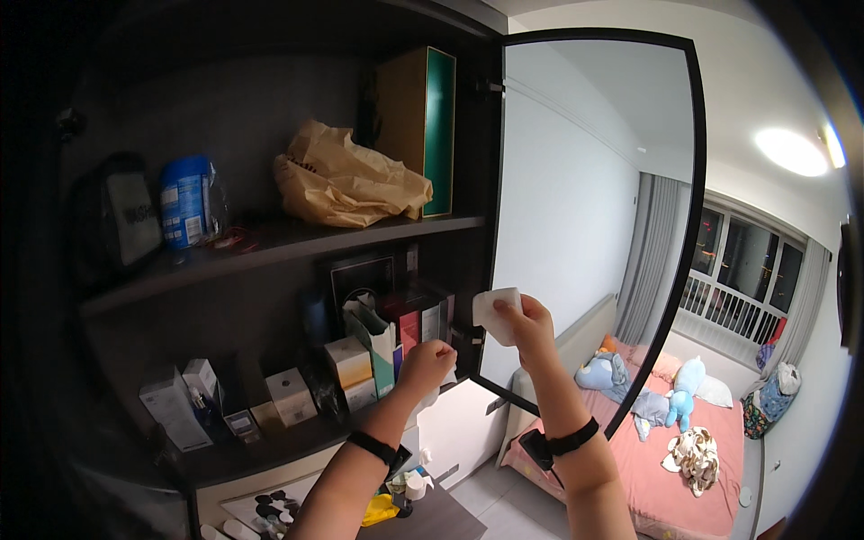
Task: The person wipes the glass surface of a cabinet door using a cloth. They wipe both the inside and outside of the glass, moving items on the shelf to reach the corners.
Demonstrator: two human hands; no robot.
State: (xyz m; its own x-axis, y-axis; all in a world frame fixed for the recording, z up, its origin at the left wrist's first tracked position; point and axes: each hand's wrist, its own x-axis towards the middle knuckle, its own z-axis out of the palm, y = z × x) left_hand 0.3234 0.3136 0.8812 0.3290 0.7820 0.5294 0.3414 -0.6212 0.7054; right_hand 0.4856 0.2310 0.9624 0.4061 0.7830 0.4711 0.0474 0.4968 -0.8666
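My right hand (533, 331) pinches a folded white wipe (498, 315), thumb on top. It is raised in front of the lower part of a black-framed mirror door (585, 198) that stands open; whether the wipe touches the glass I cannot tell. Lower and to the left, my left hand (428, 367) is closed with its fingers curled. A pale bit shows just beneath it, too unclear to name. That hand is by the right end of the cabinet's lower shelf (324, 430), near a row of upright boxes and a green-and-white paper bag (371, 331).
Up on the cabinet's upper shelf (297, 247) are a crumpled brown paper bag (346, 180), a green-and-gold box (439, 135), a blue canister (184, 202) and a dark bag (126, 216). Below is a desk (441, 515) with small items. A bed (621, 504) with plush toys stands right.
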